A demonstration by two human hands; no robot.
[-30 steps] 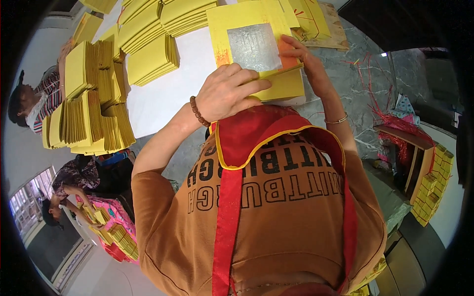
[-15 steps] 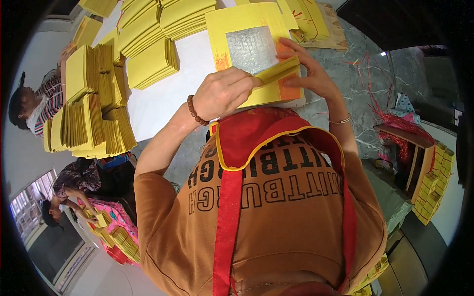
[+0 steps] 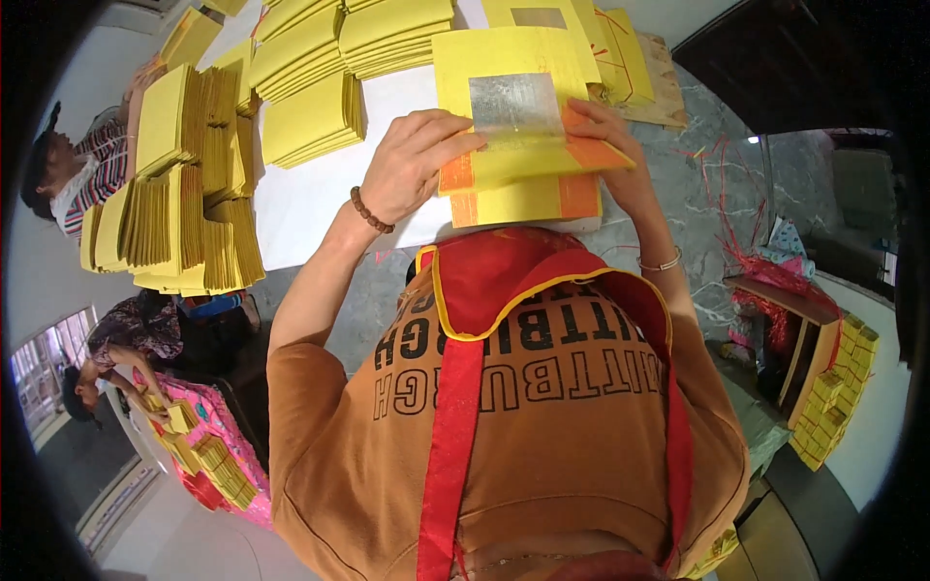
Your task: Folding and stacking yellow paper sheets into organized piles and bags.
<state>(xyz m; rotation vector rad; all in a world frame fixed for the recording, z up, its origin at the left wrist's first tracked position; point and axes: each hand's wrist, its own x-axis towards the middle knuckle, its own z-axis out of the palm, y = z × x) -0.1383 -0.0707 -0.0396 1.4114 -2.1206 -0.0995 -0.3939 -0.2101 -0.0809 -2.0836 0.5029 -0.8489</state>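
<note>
A yellow joss paper sheet [image 3: 455,68] with a silver square and orange print lies before me, its near edge raised and curved up, partly blurred. My left hand [image 3: 417,160] grips its left edge, fingers bent over the paper and thumb hidden. At the right edge my right hand [image 3: 610,145] holds the sheet, its fingers curled on top, with the raised edge reaching across the palm. Under the lifted part, more yellow paper with orange patches [image 3: 523,200] shows at the table's near edge.
Folded yellow paper bundles [image 3: 315,116] stand on the white table [image 3: 300,208], with taller stacks [image 3: 174,213] at its left end. More sheets [image 3: 542,16] lie just beyond my sheet. A co-worker in stripes [image 3: 97,165] sits far left; another person [image 3: 136,339] works lower left at a pink-covered table.
The narrow fold of paper pinched between my hands has opened out into a wider flap. My left hand has shifted to the sheet's left edge. The view has tilted slightly.
</note>
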